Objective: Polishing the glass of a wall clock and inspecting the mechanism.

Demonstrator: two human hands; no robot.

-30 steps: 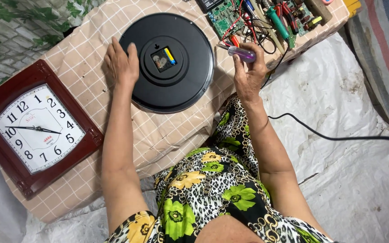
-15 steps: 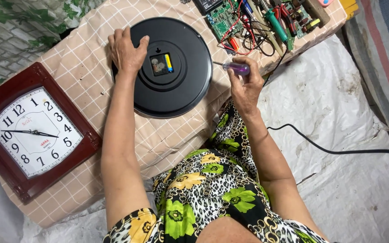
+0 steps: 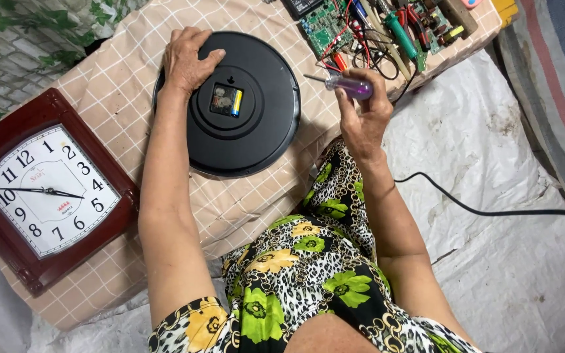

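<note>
A round black clock (image 3: pixel 256 131) lies face down on the checked cloth, its movement and a yellow-and-blue battery (image 3: pixel 236 103) showing at the centre. My left hand (image 3: pixel 188 60) rests flat on the clock's upper left rim. My right hand (image 3: pixel 364 114) is raised to the right of the clock and grips a small screwdriver with a clear purple handle (image 3: pixel 351 85); the metal tip points left, above the clock's right edge without touching it.
A square dark-red wall clock (image 3: pixel 44 193) lies face up at the left. Circuit boards, wires and tools (image 3: pixel 387 26) crowd the cloth's far right corner. A black cable (image 3: pixel 492 210) crosses the white sheet (image 3: pixel 511 261) on the right.
My right hand has drawn back from the tool pile with the screwdriver and turned its tip toward the black clock. My left hand slid up to the clock's upper left rim.
</note>
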